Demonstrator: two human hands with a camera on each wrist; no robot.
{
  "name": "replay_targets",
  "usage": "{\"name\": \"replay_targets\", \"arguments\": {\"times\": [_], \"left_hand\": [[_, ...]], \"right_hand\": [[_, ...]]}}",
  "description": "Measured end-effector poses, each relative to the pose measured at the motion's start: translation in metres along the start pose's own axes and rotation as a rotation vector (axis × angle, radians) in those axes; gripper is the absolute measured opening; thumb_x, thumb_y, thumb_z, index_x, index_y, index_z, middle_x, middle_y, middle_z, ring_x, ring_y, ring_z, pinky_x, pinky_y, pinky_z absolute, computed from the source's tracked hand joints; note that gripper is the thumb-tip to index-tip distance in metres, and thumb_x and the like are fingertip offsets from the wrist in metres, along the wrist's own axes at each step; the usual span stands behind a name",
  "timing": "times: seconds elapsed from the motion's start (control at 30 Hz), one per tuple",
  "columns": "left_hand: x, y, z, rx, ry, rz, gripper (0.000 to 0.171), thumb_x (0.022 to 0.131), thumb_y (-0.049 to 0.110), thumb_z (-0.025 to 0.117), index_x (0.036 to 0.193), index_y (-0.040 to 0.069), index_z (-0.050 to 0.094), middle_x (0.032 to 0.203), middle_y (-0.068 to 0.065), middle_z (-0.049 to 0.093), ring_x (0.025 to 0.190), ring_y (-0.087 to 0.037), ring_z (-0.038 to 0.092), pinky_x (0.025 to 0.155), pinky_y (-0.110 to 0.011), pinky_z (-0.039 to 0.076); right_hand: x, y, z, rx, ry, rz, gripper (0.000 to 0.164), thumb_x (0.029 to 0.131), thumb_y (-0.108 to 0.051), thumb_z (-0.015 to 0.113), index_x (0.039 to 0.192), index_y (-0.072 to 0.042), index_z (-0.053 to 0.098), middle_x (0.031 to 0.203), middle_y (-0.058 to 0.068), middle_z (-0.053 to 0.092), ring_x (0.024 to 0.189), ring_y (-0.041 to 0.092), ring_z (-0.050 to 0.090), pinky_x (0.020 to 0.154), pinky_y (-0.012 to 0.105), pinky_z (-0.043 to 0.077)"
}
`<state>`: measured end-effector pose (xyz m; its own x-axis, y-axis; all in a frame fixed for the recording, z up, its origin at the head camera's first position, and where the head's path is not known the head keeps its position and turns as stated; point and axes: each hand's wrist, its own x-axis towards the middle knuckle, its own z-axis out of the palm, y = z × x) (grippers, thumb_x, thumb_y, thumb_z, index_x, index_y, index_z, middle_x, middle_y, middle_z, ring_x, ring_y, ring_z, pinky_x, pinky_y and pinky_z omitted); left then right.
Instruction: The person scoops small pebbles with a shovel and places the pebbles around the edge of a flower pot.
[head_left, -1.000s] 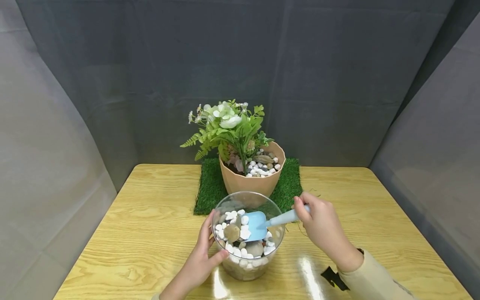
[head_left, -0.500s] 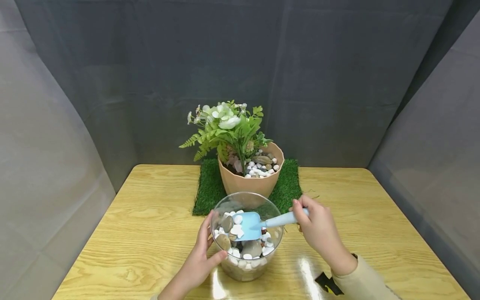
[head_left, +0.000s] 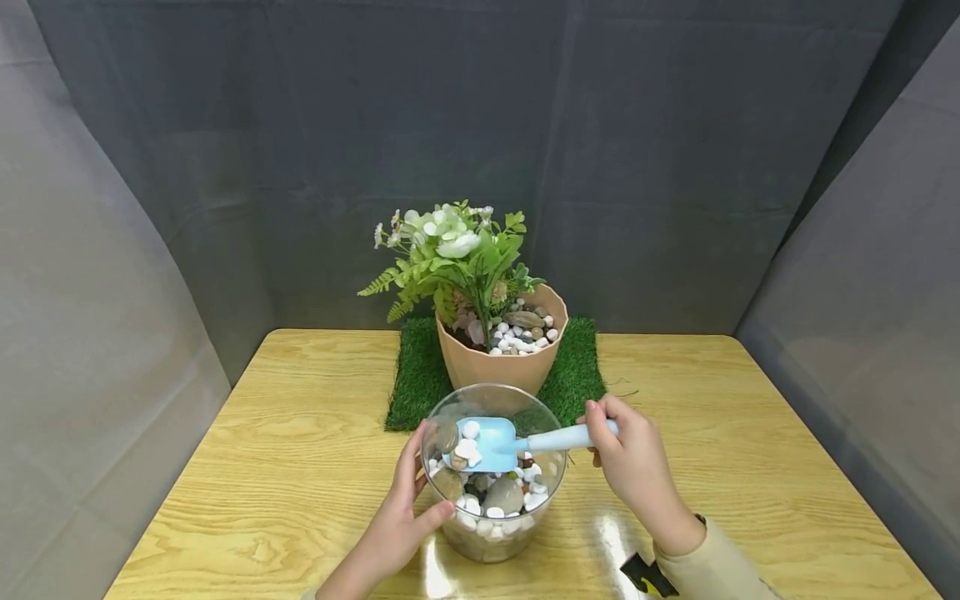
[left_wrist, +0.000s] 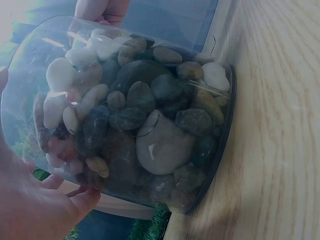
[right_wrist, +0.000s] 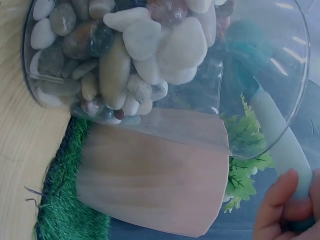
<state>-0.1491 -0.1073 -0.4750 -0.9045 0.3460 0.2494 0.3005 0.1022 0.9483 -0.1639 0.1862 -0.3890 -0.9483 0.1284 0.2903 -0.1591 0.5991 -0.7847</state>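
Note:
A clear tub (head_left: 491,548) holding white, grey and brown pebbles (head_left: 504,496) stands near the middle of the table. My left hand (head_left: 401,518) holds its left side, thumb at the front and fingers behind. In the left wrist view, those fingers (left_wrist: 82,202) lie against the clear wall. My right hand (head_left: 636,471) grips the pale blue handle of a small shovel (head_left: 495,446). The shovel's blade is inside the tub above the stones, with a few white pebbles (head_left: 468,450) at its left end. The handle passes over the rim, as the right wrist view also shows.
Just behind the tub, a peach flowerpot (head_left: 498,371) with white flowers (head_left: 442,233), leaves and pebbles stands on a green turf mat (head_left: 581,367). Grey cloth (head_left: 675,167) closes off the back and sides of the wooden table (head_left: 300,417).
My right hand has tilted and shifted the shovel blade left and slightly up in the tub. Stones moved toward the left wall. My left hand stays in place.

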Motion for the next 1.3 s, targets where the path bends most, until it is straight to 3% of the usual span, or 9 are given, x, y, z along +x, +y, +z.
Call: {"name": "replay_targets", "arguments": {"times": [0.17,0.4,0.6,0.93,1.3], "left_hand": [[0.000,0.000,0.000,-0.017,0.006,-0.024,0.099,0.093,0.017,0.068,0.167,0.027,0.002,0.173,-0.020,0.004,0.155,-0.052,0.012,0.122,-0.068,0.017],[0.000,0.002,-0.001,-0.019,0.008,-0.042,0.098,0.094,0.018,0.067,0.167,0.027,0.002,0.173,-0.020,0.002,0.155,-0.052,0.010,0.122,-0.070,0.016],[0.000,0.001,0.000,-0.011,0.009,-0.034,0.099,0.094,0.018,0.068,0.167,0.028,0.002,0.173,-0.019,0.003,0.155,-0.052,0.011,0.122,-0.070,0.017],[0.001,0.002,0.000,0.003,0.017,-0.024,0.100,0.093,0.018,0.069,0.167,0.026,0.003,0.173,-0.019,0.005,0.155,-0.051,0.013,0.121,-0.070,0.018],[0.000,0.004,0.000,0.026,0.014,-0.028,0.099,0.093,0.019,0.068,0.167,0.024,0.003,0.173,-0.020,0.006,0.154,-0.052,0.017,0.121,-0.070,0.021]], "right_hand": [[0.000,0.003,0.002,0.067,0.005,0.023,0.037,0.109,-0.023,0.051,0.079,-0.005,0.062,0.068,0.009,0.063,0.053,0.017,0.057,0.045,0.025,0.049],[0.000,0.006,0.004,0.127,0.016,0.051,0.035,0.109,-0.023,0.051,0.084,-0.003,0.067,0.067,0.011,0.064,0.049,0.013,0.056,0.041,0.023,0.041],[0.003,0.010,0.001,0.155,0.049,0.092,0.037,0.110,-0.024,0.049,0.093,0.001,0.071,0.067,0.008,0.065,0.050,0.010,0.056,0.043,0.023,0.042],[0.021,-0.004,-0.032,0.145,0.108,0.067,0.042,0.110,-0.028,0.046,0.095,0.004,0.069,0.069,0.000,0.065,0.052,0.012,0.058,0.045,0.025,0.047],[0.054,-0.016,-0.060,0.020,0.107,-0.018,0.046,0.110,-0.038,0.045,0.097,-0.001,0.069,0.071,0.006,0.066,0.054,0.015,0.059,0.041,0.029,0.042]]}}
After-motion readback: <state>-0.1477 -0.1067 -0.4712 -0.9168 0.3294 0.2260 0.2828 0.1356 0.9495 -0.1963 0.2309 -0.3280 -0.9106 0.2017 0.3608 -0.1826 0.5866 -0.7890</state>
